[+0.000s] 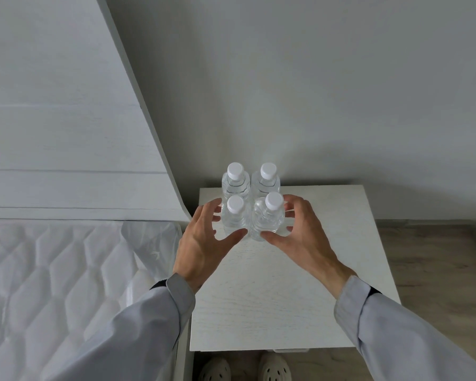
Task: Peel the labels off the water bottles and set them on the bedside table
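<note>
Pale shoes (245, 369) stand on the wood floor (437, 257) by the white bedside table (259, 298), where four clear water bottles (235, 185) sit close together near the grey wall (286, 78) beside the bed (52, 270), the left hand (201, 243) spread by them and the right hand (300, 232) curled round the front right bottle (265, 221).

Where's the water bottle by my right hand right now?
Head view: the water bottle stands on the white bedside table, near-right of the four-bottle cluster, between thumb and fingers of the right hand.
</note>
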Tool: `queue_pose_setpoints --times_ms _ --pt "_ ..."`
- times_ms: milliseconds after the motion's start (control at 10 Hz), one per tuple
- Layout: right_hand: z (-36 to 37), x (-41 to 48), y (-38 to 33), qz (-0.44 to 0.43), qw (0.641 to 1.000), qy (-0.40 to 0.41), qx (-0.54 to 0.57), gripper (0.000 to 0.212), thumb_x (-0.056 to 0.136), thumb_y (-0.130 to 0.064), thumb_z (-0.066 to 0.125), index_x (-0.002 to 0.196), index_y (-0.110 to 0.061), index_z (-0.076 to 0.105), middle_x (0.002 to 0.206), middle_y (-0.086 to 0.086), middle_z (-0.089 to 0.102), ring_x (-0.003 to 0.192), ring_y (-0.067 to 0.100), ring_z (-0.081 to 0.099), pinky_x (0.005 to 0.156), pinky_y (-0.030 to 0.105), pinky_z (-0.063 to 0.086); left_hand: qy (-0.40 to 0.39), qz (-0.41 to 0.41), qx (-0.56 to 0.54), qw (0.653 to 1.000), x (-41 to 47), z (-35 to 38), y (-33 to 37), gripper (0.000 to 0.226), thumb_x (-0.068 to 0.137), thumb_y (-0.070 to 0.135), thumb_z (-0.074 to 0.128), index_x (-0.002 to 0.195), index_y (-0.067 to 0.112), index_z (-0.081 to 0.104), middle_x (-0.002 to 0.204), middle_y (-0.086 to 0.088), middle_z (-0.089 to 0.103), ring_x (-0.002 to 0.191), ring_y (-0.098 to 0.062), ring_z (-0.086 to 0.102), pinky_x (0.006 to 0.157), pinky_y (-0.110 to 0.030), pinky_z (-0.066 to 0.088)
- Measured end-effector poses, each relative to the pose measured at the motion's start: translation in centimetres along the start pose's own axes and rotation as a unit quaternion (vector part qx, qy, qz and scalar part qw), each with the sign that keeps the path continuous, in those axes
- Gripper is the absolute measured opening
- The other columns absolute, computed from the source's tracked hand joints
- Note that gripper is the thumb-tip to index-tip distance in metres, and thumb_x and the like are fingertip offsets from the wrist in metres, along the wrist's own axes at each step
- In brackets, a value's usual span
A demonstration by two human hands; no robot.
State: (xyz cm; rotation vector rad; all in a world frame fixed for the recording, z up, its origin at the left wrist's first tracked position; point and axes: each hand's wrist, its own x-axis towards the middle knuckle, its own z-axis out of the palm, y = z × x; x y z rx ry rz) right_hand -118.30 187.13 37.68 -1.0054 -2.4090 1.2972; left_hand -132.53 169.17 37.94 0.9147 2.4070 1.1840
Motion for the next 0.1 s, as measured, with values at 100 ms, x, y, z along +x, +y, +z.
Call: queue_pose_setpoints --times_ms 100 --pt "-2.87 -0.89 -3.27 0.006 0.998 -0.039 -0.038 0.098 0.074 -0.051 0.088 0.151 -0.03 0.031 0.142 -0.009 0.044 0.121 0.003 0.05 0.098 0.028 0.047 -0.016 0.001 0.04 0.999 -0.38 -2.95 3.17 0.084 0.081 0.071 0.069 0.149 0.028 0.046 0.137 0.009 0.06 0.117 -0.01 0.062 0.096 -0.043 0.061"
